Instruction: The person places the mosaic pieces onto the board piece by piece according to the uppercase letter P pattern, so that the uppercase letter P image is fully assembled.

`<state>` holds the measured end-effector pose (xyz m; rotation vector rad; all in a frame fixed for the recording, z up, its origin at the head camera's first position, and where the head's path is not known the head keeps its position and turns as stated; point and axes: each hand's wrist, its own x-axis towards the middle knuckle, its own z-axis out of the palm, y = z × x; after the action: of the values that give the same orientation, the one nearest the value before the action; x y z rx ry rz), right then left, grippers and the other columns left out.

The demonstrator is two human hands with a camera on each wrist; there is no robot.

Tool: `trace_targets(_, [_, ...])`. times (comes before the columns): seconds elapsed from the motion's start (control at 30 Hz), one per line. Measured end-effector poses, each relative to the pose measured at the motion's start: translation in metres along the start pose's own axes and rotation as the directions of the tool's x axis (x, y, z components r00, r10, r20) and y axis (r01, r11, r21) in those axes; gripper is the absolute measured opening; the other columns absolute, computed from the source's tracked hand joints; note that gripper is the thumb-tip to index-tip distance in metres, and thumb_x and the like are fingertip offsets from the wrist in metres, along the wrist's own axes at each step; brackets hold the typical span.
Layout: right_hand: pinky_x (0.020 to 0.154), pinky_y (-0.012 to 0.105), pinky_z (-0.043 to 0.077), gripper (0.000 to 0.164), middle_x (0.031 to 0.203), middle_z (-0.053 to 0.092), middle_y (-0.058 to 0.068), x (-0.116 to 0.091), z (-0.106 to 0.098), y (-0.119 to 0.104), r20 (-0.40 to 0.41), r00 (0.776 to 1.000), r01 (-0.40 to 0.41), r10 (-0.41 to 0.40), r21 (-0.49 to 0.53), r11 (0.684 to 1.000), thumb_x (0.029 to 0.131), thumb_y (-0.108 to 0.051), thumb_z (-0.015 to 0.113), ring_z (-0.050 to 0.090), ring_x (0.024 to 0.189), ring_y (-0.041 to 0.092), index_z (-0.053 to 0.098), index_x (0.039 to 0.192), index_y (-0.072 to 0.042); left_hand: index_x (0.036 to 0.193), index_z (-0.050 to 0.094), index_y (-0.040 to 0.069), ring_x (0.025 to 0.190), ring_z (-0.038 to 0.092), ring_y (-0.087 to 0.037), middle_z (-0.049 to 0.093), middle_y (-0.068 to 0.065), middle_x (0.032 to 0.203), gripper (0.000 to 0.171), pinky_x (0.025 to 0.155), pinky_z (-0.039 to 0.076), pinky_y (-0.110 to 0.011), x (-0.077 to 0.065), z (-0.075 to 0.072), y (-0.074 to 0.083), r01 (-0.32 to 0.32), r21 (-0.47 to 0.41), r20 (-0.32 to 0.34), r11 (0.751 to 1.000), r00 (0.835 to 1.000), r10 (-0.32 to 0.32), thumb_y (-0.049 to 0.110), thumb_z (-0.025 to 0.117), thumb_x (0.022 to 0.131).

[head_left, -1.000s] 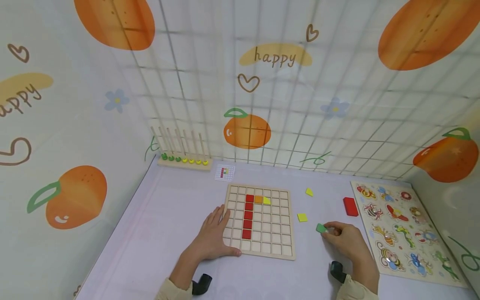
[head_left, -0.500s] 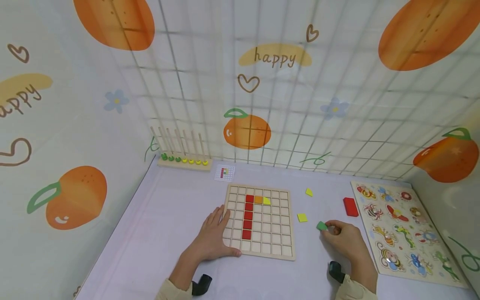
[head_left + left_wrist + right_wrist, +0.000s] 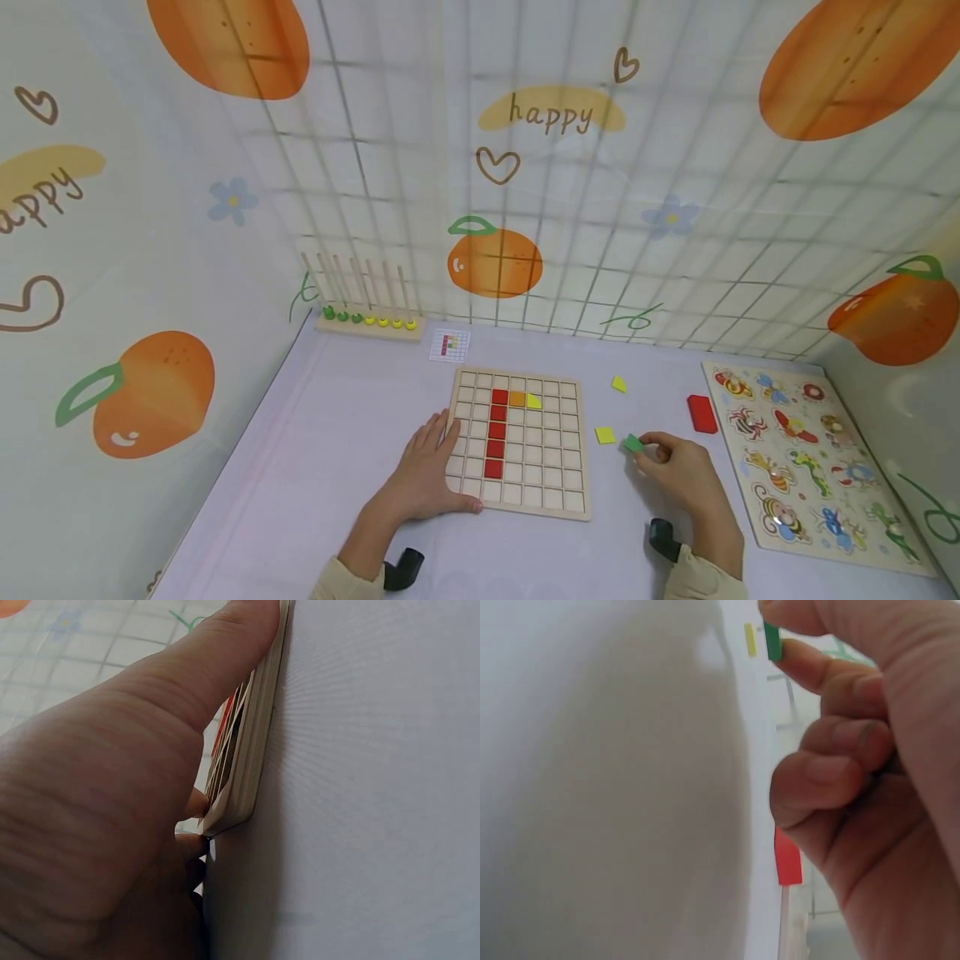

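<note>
Between thumb and index finger, my right hand [image 3: 681, 468] pinches a small green square tile [image 3: 632, 442]; the right wrist view shows the same green tile [image 3: 772, 640] edge-on. A yellow square tile [image 3: 604, 435] lies just left of it. My left hand [image 3: 422, 475] rests spread against the lower left corner of the wooden grid board [image 3: 551, 475], its thumb along the near edge. On the board stand a column of several red tiles [image 3: 496, 431], an orange tile [image 3: 517, 399] and a yellow piece with a cut corner [image 3: 533, 402].
A small yellow triangle [image 3: 618, 384] lies right of the board. Farther right are a red block [image 3: 702, 414] and an animal picture puzzle [image 3: 806, 467]. Behind the board are a small pattern card [image 3: 450, 345] and a peg rack with beads [image 3: 370, 327].
My right hand has moved slightly left and away from me with the green tile, towards the yellow square. The left hand and the board have stayed put.
</note>
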<state>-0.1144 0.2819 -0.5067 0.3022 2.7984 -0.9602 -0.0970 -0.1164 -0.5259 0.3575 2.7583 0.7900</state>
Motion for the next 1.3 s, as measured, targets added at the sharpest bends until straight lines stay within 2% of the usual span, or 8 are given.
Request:
trace_targets(0.17, [0.053,0.027,0.032,0.035,0.07,0.045,0.003,0.001,0.002,-0.008,0.005,0.999,0.032,-0.032,-0.009,0.999,0.087,-0.023,0.071,0.045,0.068,0.018,0.072,0.119,-0.008,0.164,0.021,0.008,0.161,0.005,-0.033,0.008,-0.013,0.173,0.136,0.128,0.015,-0.056,0.0,0.001,0.0,0.007,0.011,-0.001,1.0,1.0,-0.007,0.072,0.085,0.062])
trace_targets(0.4, [0.054,0.026,0.031,0.033,0.066,0.043,0.002,0.002,0.007,-0.019,0.01,0.997,0.079,-0.079,-0.021,0.997,0.087,-0.021,0.07,0.043,0.066,0.017,0.072,0.118,-0.009,0.163,0.023,0.007,0.16,0.005,-0.034,0.009,-0.014,0.173,0.134,0.128,0.014,-0.058,-0.001,0.001,0.001,0.004,-0.016,-0.007,1.0,1.0,-0.004,0.069,0.087,0.062])
trace_targets(0.77, [0.051,0.025,0.028,0.028,0.063,0.039,0.0,0.001,0.015,-0.039,0.023,0.988,0.153,-0.153,0.002,0.988,0.088,-0.018,0.073,0.04,0.061,0.015,0.073,0.114,-0.01,0.163,0.022,0.007,0.16,0.006,-0.034,0.009,-0.013,0.173,0.135,0.129,0.015,-0.055,0.0,0.001,-0.002,-0.009,0.018,-0.005,1.0,1.0,0.009,0.073,0.084,0.062])
trace_targets(1.1, [0.051,0.025,0.03,0.028,0.064,0.039,0.0,-0.001,0.022,-0.056,0.043,0.977,0.209,-0.21,0.025,0.978,0.089,-0.018,0.074,0.041,0.062,0.015,0.074,0.114,-0.008,0.163,0.023,0.007,0.16,0.007,-0.035,0.01,-0.014,0.173,0.134,0.128,0.015,-0.056,0.0,0.0,-0.001,0.001,0.012,-0.007,1.0,1.0,-0.001,0.072,0.085,0.063])
trace_targets(1.3, [0.052,0.025,0.034,0.026,0.069,0.043,0.003,-0.002,0.028,-0.064,0.058,0.976,0.209,-0.211,0.04,0.977,0.089,-0.017,0.074,0.045,0.067,0.016,0.074,0.114,-0.009,0.163,0.023,0.007,0.16,0.007,-0.034,0.01,-0.014,0.173,0.134,0.128,0.015,-0.056,0.0,0.0,0.0,0.002,0.015,-0.003,1.0,1.0,-0.002,0.071,0.085,0.063])
